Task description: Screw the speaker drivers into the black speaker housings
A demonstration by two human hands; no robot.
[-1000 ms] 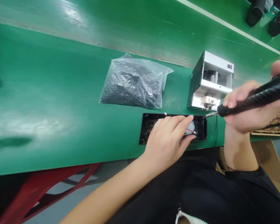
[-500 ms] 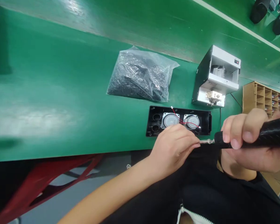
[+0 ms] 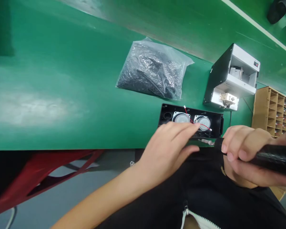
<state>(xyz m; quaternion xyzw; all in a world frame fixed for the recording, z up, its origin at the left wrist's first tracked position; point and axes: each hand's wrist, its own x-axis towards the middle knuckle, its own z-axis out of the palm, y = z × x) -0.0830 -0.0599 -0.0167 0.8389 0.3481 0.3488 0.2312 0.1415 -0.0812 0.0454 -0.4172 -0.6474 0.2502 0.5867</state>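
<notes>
My left hand [image 3: 169, 149] lies across the front edge of a black plastic housing [image 3: 215, 124], its fingertips touching the right one of two round metal speakers [image 3: 203, 123]. The left speaker [image 3: 181, 118] shows beside it, and thin red wires [image 3: 189, 116] run across both. My right hand [image 3: 246, 156] grips a black electric screwdriver [image 3: 274, 156]. Its metal bit [image 3: 206, 142] points left, just below the housing's front edge and apart from it. The fingers of my left hand hide the housing's lower middle.
A clear plastic bag of small black parts [image 3: 152, 71] lies behind the housing. A white and black screw feeder [image 3: 231, 79] stands to its right, with a cardboard compartment rack [image 3: 269, 108] farther right. The housing sits on a green bench [image 3: 62, 79] with a red frame below.
My left hand has slid back up over the housing and reached the right speaker. The screwdriver has dropped from the housing's right end to below its front edge.
</notes>
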